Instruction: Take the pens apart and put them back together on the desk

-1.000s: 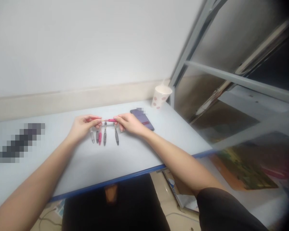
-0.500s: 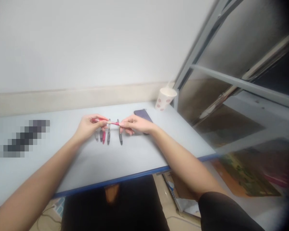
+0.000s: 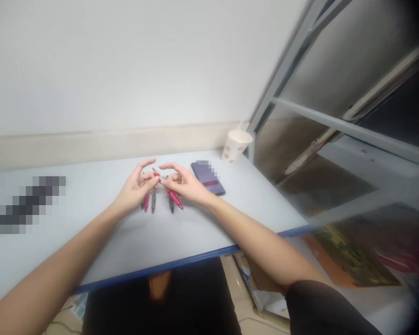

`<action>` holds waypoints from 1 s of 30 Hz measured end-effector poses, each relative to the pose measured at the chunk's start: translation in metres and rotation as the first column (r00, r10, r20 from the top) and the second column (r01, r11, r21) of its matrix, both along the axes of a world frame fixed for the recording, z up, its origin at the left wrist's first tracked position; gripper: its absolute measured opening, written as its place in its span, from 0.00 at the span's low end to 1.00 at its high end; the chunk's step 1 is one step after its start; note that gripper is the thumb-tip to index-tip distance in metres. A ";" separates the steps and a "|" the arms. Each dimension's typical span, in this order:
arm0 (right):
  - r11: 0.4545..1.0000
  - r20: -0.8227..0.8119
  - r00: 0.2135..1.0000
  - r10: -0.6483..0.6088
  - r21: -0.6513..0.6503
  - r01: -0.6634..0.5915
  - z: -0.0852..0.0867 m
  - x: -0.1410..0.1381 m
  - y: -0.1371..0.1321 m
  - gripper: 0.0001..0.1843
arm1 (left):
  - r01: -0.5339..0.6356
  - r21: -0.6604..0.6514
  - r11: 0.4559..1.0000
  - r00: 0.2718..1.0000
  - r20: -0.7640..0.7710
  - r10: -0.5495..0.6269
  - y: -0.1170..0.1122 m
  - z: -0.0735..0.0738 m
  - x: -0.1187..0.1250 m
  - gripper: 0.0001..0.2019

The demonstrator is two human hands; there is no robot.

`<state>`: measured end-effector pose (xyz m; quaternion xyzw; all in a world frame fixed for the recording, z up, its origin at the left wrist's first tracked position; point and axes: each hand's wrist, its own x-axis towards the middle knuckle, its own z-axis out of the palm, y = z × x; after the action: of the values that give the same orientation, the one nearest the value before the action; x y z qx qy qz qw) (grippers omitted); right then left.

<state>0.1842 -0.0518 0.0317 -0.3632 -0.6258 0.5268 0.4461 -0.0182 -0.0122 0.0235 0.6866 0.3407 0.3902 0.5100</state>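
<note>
A red pen (image 3: pixel 172 197) slants between my hands, its upper end by my left hand (image 3: pixel 136 188) and its lower tip reaching toward the table. The fingertips of my right hand (image 3: pixel 183 184) press on its middle, while my left fingers touch it near the top. Below my hands, a pink-red pen (image 3: pixel 146 203) and a dark grey pen (image 3: pixel 153 202) lie side by side, with another dark pen (image 3: pixel 171 205) to their right. My fingers hide their upper ends. A dark phone (image 3: pixel 209 181) lies to the right of my right hand, partly pixelated.
The pale table (image 3: pixel 91 246) has a blue front edge and meets a white wall. A paper cup (image 3: pixel 236 146) stands at its back right corner. A pixelated dark object (image 3: pixel 28 204) lies at the left. A grey metal frame (image 3: pixel 286 79) rises beyond the right end.
The red pen has swung from nearly level to a steep slant. My hands have drawn closer together, and my right hand has moved off the phone, which now shows in full.
</note>
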 end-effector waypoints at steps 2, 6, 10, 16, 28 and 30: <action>1.000 0.000 1.000 -0.012 -0.024 0.012 -0.003 0.001 0.004 0.25 | -0.068 0.131 0.989 0.991 -0.104 0.082 0.000 -0.001 0.000 0.29; 0.997 0.016 0.999 -0.044 -0.061 0.044 -0.006 0.004 0.010 0.34 | -0.175 0.323 0.930 0.880 -0.372 0.295 0.002 0.005 -0.005 0.21; 0.990 -0.015 0.995 -0.102 -0.100 0.100 -0.003 0.010 0.011 0.45 | -0.173 0.388 0.905 0.655 -0.641 0.400 0.005 0.015 -0.011 0.23; 0.985 -0.057 0.991 -0.121 -0.131 0.113 0.001 0.014 0.011 0.42 | -0.024 0.367 0.930 0.561 -0.765 0.316 -0.002 0.016 -0.007 0.30; 0.989 -0.066 0.987 -0.145 -0.005 0.145 -0.001 0.009 0.012 0.28 | 0.036 0.358 0.933 0.657 -0.712 0.248 0.005 -0.001 -0.006 0.19; 0.990 -0.064 0.988 -0.138 0.002 0.139 0.000 0.009 0.012 0.27 | 0.035 0.363 0.931 0.675 -0.696 0.246 0.006 -0.003 -0.006 0.18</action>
<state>0.1934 -0.0402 0.0313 -0.3876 -0.5862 0.5039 0.5023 -0.0243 -0.0067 0.0208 0.8420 0.4811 0.1666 0.1783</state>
